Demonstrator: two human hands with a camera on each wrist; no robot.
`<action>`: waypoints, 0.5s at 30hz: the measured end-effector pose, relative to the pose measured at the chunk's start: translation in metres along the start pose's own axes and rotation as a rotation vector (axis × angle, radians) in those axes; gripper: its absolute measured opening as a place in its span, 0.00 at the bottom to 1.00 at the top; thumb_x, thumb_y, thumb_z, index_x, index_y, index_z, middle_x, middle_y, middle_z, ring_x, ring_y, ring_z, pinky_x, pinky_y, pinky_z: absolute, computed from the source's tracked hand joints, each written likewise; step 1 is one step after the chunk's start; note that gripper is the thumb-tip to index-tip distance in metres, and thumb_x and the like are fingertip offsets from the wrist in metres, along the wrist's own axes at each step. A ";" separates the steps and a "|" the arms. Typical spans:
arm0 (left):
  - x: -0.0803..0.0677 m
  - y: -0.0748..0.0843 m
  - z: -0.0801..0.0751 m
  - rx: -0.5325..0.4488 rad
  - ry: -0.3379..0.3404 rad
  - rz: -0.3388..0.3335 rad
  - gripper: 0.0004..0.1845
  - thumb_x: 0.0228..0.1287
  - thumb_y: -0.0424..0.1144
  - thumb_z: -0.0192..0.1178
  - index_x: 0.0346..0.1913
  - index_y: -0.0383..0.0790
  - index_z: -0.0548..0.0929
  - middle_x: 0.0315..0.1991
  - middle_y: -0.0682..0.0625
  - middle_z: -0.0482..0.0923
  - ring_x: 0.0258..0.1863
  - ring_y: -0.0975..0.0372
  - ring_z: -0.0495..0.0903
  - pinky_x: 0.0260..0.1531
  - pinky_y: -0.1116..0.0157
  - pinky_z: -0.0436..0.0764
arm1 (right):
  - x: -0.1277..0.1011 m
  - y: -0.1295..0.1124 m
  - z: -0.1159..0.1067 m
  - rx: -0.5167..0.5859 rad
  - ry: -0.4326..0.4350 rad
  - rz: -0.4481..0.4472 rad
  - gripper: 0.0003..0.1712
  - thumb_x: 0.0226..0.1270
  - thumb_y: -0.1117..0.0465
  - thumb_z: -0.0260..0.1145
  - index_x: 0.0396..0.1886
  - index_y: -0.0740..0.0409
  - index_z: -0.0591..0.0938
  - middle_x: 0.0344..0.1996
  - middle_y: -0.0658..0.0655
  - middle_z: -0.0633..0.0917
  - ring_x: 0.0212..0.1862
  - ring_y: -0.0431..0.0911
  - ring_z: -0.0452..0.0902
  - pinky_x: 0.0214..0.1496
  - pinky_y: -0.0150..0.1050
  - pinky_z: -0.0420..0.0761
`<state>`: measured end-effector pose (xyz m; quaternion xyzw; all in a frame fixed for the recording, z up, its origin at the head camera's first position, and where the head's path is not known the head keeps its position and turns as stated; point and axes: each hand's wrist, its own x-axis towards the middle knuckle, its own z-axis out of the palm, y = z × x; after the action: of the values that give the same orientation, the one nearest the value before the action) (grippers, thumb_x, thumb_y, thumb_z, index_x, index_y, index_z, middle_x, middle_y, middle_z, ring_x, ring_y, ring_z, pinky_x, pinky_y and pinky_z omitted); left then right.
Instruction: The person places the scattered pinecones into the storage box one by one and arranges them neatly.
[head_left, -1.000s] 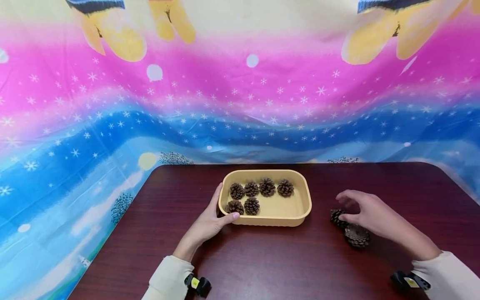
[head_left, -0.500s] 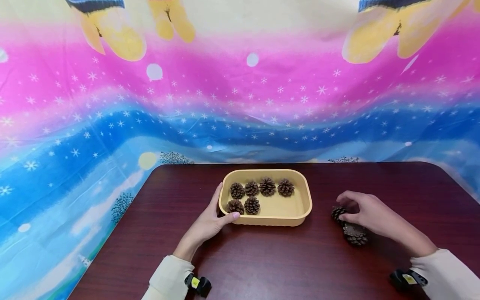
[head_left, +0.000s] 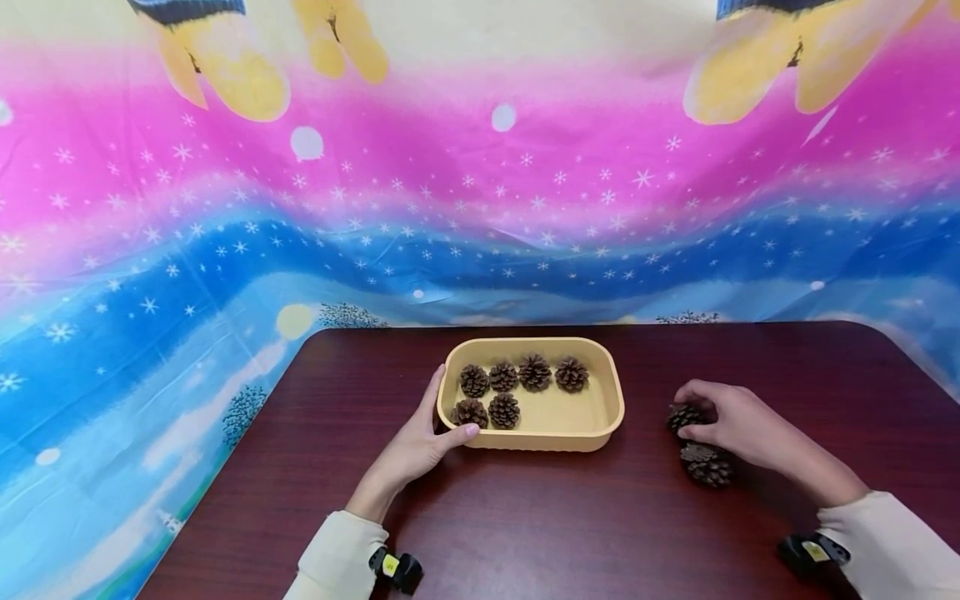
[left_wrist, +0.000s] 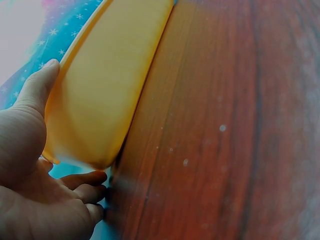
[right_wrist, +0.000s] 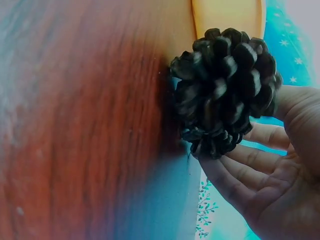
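A yellow rectangular tray (head_left: 555, 441) stands on the table with several brown pine cones (head_left: 535, 372) in its back row and left part. My left hand (head_left: 415, 446) grips its left end, thumb over the front rim, the other fingers along the outer wall. To the right of the tray, my right hand (head_left: 738, 425) holds a pine cone (head_left: 682, 417) between thumb and fingers, low at the tabletop. Against that cone, on the near side below the thumb, lies another pine cone (head_left: 707, 465). It fills the right wrist view and mostly hides the held one.
The dark red wooden table (head_left: 555, 525) has rounded far corners. Behind it hangs a printed cloth (head_left: 480, 192) with snowflakes in pink and blue. A small black camera sits on each wrist, beside pale sleeves (head_left: 341, 550).
The held pine cone has shifted slightly away and to the right, and the nearer cone slightly left and away. My right forearm has edged left. The left hand and tray stay put.
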<state>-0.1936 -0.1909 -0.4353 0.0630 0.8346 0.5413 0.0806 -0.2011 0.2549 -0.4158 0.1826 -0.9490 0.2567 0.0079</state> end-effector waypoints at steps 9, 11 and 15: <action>0.000 0.001 0.000 0.002 0.000 -0.005 0.60 0.66 0.46 0.73 0.86 0.65 0.38 0.86 0.44 0.45 0.85 0.48 0.46 0.81 0.40 0.47 | 0.004 0.003 0.000 -0.002 -0.006 0.020 0.19 0.58 0.61 0.81 0.47 0.60 0.85 0.42 0.56 0.89 0.45 0.53 0.85 0.43 0.49 0.83; 0.000 0.001 0.000 0.009 0.000 0.000 0.60 0.66 0.46 0.73 0.86 0.64 0.38 0.86 0.43 0.46 0.85 0.47 0.46 0.81 0.40 0.48 | 0.005 0.003 0.000 -0.003 -0.007 0.020 0.19 0.58 0.61 0.80 0.47 0.60 0.85 0.42 0.56 0.89 0.44 0.53 0.85 0.43 0.48 0.83; -0.001 0.001 0.000 0.013 0.002 0.007 0.59 0.67 0.47 0.73 0.86 0.63 0.39 0.86 0.42 0.46 0.84 0.46 0.47 0.81 0.39 0.48 | 0.006 0.004 0.000 -0.010 -0.002 0.014 0.18 0.58 0.62 0.81 0.47 0.60 0.85 0.41 0.56 0.90 0.44 0.52 0.85 0.43 0.48 0.82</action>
<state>-0.1930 -0.1904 -0.4342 0.0659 0.8379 0.5363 0.0773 -0.2075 0.2559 -0.4168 0.1762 -0.9516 0.2519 0.0062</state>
